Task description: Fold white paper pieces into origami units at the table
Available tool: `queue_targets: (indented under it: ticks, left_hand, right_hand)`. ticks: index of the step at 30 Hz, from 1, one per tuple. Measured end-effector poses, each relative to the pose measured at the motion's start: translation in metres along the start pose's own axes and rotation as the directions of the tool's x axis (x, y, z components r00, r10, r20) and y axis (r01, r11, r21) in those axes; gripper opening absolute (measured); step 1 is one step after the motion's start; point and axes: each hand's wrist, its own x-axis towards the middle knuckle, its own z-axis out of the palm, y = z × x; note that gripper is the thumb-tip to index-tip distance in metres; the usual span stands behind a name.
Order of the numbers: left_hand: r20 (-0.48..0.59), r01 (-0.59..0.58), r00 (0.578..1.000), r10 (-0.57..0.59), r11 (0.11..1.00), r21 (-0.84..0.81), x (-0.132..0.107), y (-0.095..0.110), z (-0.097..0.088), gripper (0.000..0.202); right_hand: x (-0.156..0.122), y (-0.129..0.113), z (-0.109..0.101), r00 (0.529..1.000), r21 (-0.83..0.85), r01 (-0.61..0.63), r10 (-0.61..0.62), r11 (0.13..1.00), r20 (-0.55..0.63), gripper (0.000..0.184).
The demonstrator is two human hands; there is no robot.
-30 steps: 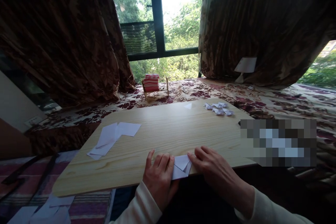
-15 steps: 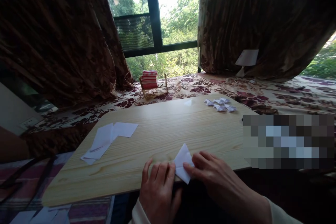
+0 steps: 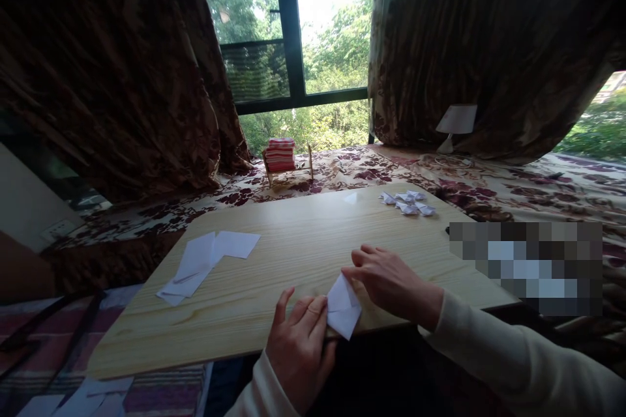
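Observation:
A small folded piece of white paper [image 3: 343, 307] lies at the near edge of a light wooden board [image 3: 293, 254]. My left hand [image 3: 299, 345] rests flat against its left side, fingers extended and pressing down. My right hand [image 3: 391, 280] comes in from the right, its fingertips curled onto the paper's top corner. Both sleeves are cream-coloured.
Several blank white paper slips [image 3: 203, 259] lie on the board's left. A cluster of small folded paper pieces [image 3: 408, 202] sits at the far right corner. A tiny wooden stand with striped cloth [image 3: 282, 156] sits beyond, by the window. Floral fabric and dark curtains surround the board.
The paper has been turned from a flat strip to a diamond standing on a point. My right hand moved up and over its top corner; my left hand stayed at its left side.

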Motion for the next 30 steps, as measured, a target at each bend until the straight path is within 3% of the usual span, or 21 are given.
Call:
queue_targets:
  ticks: [4, 8, 16, 22, 30]
  left_hand:
    - [-0.021, -0.002, 1.000, 0.002, 1.000, 0.012, 0.001, 0.000, -0.001, 0.027]
    - [-0.002, -0.011, 1.000, 0.011, 1.000, 0.008, 0.004, -0.001, -0.004, 0.020]
    - [0.034, -0.028, 0.999, 0.028, 1.000, -0.013, 0.004, 0.001, -0.006, 0.025]
    - [0.054, -0.011, 0.998, 0.013, 0.999, -0.046, 0.003, 0.003, -0.005, 0.029]
    - [0.173, 0.007, 0.985, 0.004, 0.998, -0.059, 0.003, 0.000, -0.001, 0.037]
  right_hand:
    - [0.025, 0.015, -0.014, 0.993, 0.077, 0.075, -0.081, 0.994, 0.081, 0.019]
    - [0.047, 0.015, -0.018, 0.969, 0.133, 0.124, -0.149, 0.983, 0.195, 0.027]
    - [0.053, 0.008, -0.020, 0.941, 0.151, 0.123, -0.163, 0.981, 0.295, 0.013]
    - [0.047, 0.012, -0.018, 0.964, 0.217, 0.065, -0.117, 0.974, 0.239, 0.011]
    - [0.021, 0.008, 0.005, 0.998, 0.340, -0.057, 0.060, 0.939, 0.001, 0.013]
